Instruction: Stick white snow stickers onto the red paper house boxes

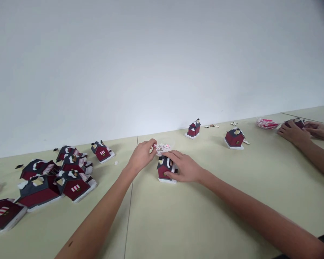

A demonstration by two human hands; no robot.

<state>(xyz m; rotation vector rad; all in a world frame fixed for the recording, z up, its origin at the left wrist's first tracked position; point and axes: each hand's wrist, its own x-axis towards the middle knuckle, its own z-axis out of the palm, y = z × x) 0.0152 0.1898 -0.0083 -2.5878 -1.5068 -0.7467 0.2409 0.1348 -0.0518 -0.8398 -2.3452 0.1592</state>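
Observation:
Near the middle of the table, a small dark-red model house with a dark roof, white snow patches and a white base stands upright. My right hand is closed around its right side, thumb low on the wall and fingers over the roof, hiding part of it. Just behind the house lies a heap of small red-and-white pieces, apparently in clear plastic. My left hand is at the heap's left edge, thumb and forefinger pinched on a small red-and-white piece whose shape is mostly hidden.
Several similar houses crowd the left, with one house slightly apart. Two others, a far house and a right-hand house, stand beyond my right hand. At far right, another person's hands hold a house beside a red-and-white bag.

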